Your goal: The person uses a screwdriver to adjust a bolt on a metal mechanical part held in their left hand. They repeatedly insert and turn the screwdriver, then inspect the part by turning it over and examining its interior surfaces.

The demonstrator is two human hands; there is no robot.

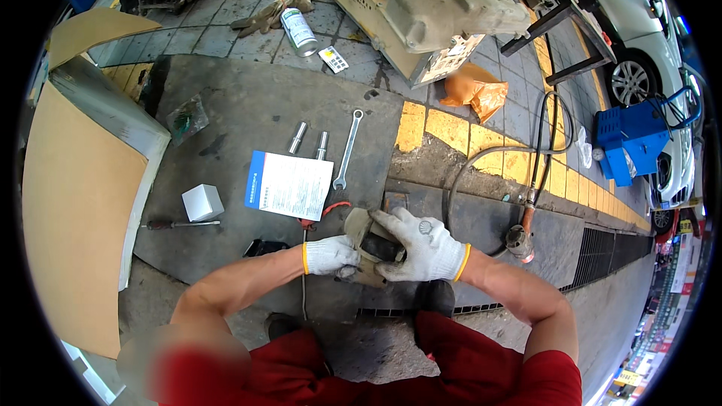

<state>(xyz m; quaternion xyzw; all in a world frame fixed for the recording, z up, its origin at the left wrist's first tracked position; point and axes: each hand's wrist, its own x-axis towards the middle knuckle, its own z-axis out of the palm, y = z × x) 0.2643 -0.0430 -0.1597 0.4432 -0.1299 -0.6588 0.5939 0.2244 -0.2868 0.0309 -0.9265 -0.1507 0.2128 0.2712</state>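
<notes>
Both my gloved hands are at a worn grey-brown metal casting with a dark hollow [380, 247], held low in front of me. My right hand [425, 244] grips it from the right, with fingers over its top and the thumb below. Curled at its lower left edge is my left hand [331, 256]; its fingertips are partly hidden. Just beyond them, a red-handled tool [310, 223] lies partly under a printed sheet [295, 186]. A combination wrench [349, 152] and two short metal cylinders, one left [298, 137] and one right [323, 146], lie farther off.
A white box [202, 203] and a screwdriver [180, 224] lie left, near a large cardboard panel [83, 210]. An air impact wrench [520, 243] on a hose [481, 154] rests right. Ahead are a spray can [298, 30] and a large engine casting [421, 7].
</notes>
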